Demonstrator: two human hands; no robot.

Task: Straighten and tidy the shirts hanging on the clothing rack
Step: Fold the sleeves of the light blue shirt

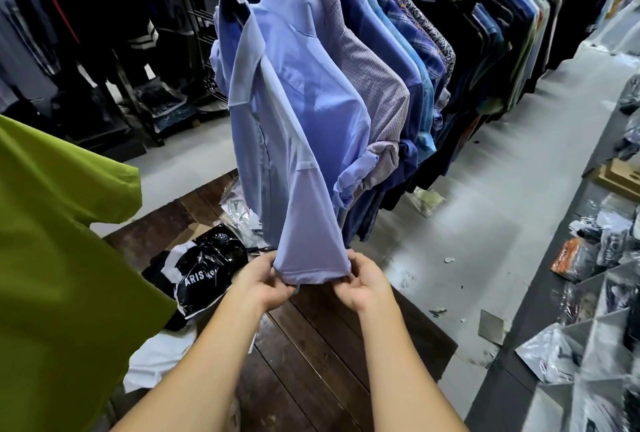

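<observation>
While the long row of shirts [433,50] hangs on the rack from the middle of the view toward the upper right, one light blue shirt [304,102] hangs at its near end, in front of all the others. It is on a hanger with its collar up, and its body falls down toward the person. Just behind it hangs a shirt with fine checks [377,85], and after that come darker blue and black ones. A big green cloth [52,241] fills the left side, close to the camera. The grey floor [485,206] runs along the right of the rack. Below the blue shirt there is a dark wooden surface [329,345], and a black plastic bag [204,265] with white letters lies on its left part.

Both bare forearms reach forward and up from the bottom edge, almost parallel, and they meet at the lower hem [311,274] of the blue shirt. The left hand [266,279] holds the left corner of the hem, the right hand [363,281] holds the right corner. The palms are turned toward each other. The fingers [341,287] of each hand are curled under the cloth and the thumbs lie on top, so each hand pinches the hem. Between the two hands the hem is stretched nearly flat.
</observation>
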